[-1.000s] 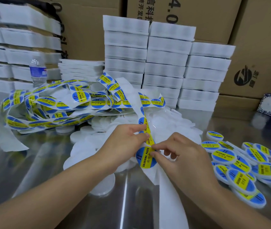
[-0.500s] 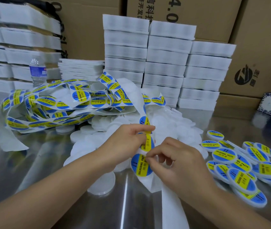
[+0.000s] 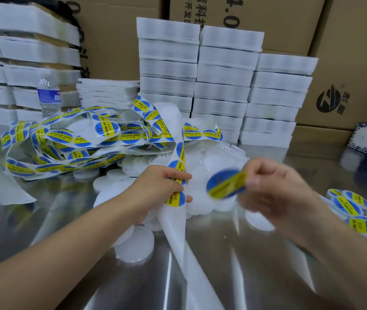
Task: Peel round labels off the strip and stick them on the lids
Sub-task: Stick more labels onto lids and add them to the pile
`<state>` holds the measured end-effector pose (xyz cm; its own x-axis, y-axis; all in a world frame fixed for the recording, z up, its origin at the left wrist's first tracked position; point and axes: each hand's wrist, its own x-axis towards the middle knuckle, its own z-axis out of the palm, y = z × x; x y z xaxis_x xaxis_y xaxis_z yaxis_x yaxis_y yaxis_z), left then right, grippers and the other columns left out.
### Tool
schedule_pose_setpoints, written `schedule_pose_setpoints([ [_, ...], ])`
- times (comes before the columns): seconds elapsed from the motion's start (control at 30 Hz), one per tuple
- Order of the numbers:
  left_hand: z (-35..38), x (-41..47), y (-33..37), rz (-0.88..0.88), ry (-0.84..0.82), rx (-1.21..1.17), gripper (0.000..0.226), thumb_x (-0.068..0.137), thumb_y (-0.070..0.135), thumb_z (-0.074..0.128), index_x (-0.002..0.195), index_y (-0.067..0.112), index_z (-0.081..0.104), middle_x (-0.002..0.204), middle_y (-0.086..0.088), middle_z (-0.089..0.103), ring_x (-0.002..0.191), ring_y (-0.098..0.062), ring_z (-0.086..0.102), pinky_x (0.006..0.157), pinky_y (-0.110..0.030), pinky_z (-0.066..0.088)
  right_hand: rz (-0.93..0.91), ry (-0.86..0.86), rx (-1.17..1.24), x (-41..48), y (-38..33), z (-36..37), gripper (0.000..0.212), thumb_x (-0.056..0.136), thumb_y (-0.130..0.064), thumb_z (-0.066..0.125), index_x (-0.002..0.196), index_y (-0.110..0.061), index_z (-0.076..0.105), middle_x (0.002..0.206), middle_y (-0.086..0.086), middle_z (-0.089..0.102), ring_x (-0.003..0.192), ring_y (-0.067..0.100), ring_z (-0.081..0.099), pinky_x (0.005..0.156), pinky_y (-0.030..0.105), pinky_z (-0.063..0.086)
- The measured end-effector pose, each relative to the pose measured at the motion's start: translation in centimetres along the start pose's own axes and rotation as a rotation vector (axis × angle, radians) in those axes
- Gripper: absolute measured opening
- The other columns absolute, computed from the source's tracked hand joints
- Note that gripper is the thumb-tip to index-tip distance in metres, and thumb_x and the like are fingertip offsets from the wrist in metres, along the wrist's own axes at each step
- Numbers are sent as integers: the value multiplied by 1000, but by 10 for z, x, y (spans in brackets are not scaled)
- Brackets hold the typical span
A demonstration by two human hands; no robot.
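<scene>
Where lids [image 3: 133,245] heap, cartons [image 3: 354,52] stand behind

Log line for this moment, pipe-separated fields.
left hand: grips label strip | right hand: pinches peeled label, off strip | bare lids: piled behind hands | labelled lids: right

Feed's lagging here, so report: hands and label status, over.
Left hand grips the label strip. Right hand pinches one peeled label, clear of the strip, blurred. Plain white lids heaped beneath; nothing between.
</scene>
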<state>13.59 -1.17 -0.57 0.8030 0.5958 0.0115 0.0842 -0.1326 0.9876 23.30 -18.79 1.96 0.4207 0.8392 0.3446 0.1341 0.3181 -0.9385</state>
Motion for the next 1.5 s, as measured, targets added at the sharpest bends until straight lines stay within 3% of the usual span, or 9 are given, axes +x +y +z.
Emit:
schedule_pose_setpoints([
  [0.07,0,0,-1,3,-7,-17,35,87,-12,50,96,14,72,101,0,67,62,-12,72,51,-13,51,-47,245,-81,9,0,-18,16,73,-9,64,63,-21,66,43,-7,40,38,8,34,46,20,33],
  [0.17,4,-4,0,33,-61,-62,37,86,-14,50,91,14,73,100,-2,73,73,-19,74,60,-18,56,-47,542,-606,20,16,-42,23,80,-20,70,102,-22,62,59,-10,53,54,9,47,57,25,42],
  [0.27,10,-11,0,38,-169,-96,40,85,-16,49,85,15,75,91,-4,76,75,-22,74,62,-19,57,116,532,-1121,23,38,-56,82,71,-42,75,139,-26,32,107,-4,58,101,20,53,86,37,45],
  [0.37,17,-15,-5,40,-249,-66,41,85,-17,48,82,15,74,84,-1,76,74,-19,74,63,-18,56,262,456,-1406,26,56,-65,100,70,-57,69,147,-25,13,124,1,57,117,28,51,92,39,39],
  [0.8,23,-17,-9,18,-248,-42,40,87,-14,48,81,16,73,85,1,76,76,-16,74,67,-17,56,168,432,-1480,32,74,-83,95,76,-52,65,148,-23,11,105,-8,64,106,22,57,86,34,36],
  [1.07,25,-18,-12,27,-260,-25,40,87,-13,47,80,16,73,80,4,75,74,-13,73,65,-16,55,262,326,-1393,35,82,-86,92,83,-53,57,148,-27,-2,143,-9,43,133,23,37,114,47,10],
  [1.23,26,-17,-13,22,-249,-29,42,87,-13,47,77,18,74,80,4,76,74,-13,74,65,-16,56,188,381,-1417,38,84,-84,86,82,-47,61,148,-24,10,131,-4,56,122,26,46,109,44,21],
  [1.4,26,-16,-15,19,-242,-25,43,87,-11,47,75,20,75,84,1,76,76,-15,74,70,-19,57,118,420,-1276,36,85,-82,78,81,-39,65,145,-26,23,100,-7,61,104,26,50,83,32,37],
  [1.5,26,-16,-16,24,-242,-13,42,87,-11,47,77,19,75,86,1,76,78,-14,74,71,-19,57,77,419,-1248,36,82,-80,71,84,-36,65,143,-28,26,99,-6,63,100,27,55,80,33,42],
])
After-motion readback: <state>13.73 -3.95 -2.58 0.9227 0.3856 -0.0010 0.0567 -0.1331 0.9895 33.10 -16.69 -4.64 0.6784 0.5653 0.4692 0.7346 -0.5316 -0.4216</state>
